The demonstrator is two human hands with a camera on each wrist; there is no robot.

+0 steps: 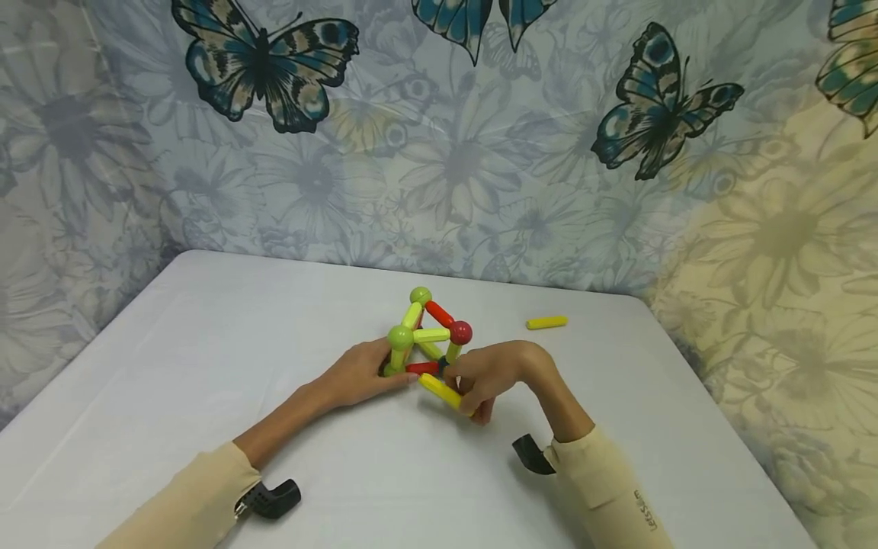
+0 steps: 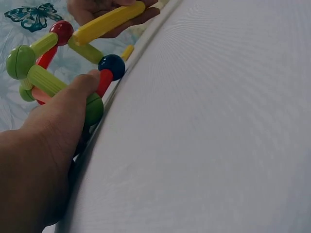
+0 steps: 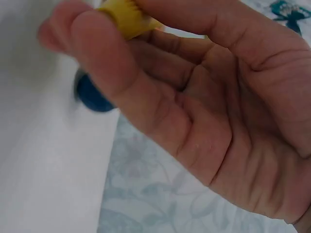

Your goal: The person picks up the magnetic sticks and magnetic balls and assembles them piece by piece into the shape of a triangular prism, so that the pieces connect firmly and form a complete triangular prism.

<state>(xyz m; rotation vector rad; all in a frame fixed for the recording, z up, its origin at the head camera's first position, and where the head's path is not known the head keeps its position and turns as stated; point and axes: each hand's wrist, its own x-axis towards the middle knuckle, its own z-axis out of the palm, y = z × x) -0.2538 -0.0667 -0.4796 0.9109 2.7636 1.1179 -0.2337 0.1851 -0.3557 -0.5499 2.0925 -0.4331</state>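
Observation:
A frame of magnetic rods and balls (image 1: 430, 335) stands on the white table, built of green and red rods with green, red and dark blue balls. My left hand (image 1: 357, 374) grips its lower left corner, the thumb lying by a green ball (image 2: 94, 109) in the left wrist view. Between thumb and fingers, my right hand (image 1: 504, 370) pinches a yellow rod (image 1: 439, 391) in front of the frame. The blue ball (image 2: 112, 67) sits at the frame's lower right corner, close to the right fingers. In the right wrist view, fingers hide much of the yellow rod (image 3: 127, 18).
Another yellow rod (image 1: 546, 322) lies on the white table (image 1: 240, 320), behind and to the right of the frame. Patterned wall covering with butterflies (image 1: 264, 65) rises at the table's back edge. Black wrist mounts (image 1: 274, 499) stick out from both sleeves.

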